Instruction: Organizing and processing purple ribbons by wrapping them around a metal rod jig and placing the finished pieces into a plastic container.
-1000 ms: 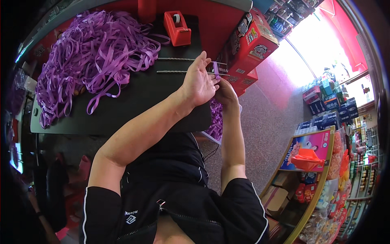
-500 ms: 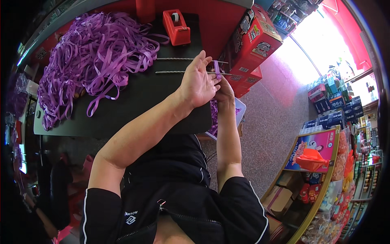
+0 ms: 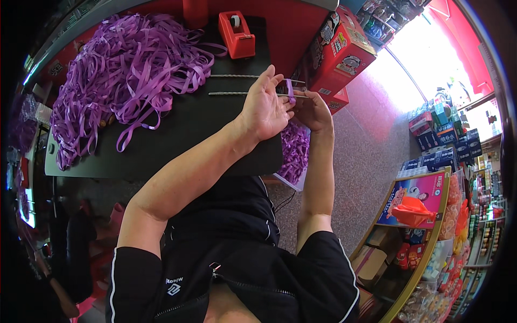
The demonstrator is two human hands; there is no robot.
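Head view: right hand mostly hidden behind left hand, its grip unreadable. Left fingers half curled, thumb pinching a flat purple ribbon strip over two thin threaded metal rods at the black tabletop edge. Beside: glossy tangled ribbon heap, red plastic tape dispenser.

Purple ribbon strip: short, narrow, flat, held roughly upright between the fingertips at the black table's right edge. It crossed the end of the lower metal rod; whether it was looped around the rod could not be told. Two thin grey threaded rods lay side by side on the tabletop, nearly parallel, running left to right; upper metal rod sat just above the lower one, right ends reaching the fingers. Both lay flat, apart from each other, just right of the big ribbon pile.
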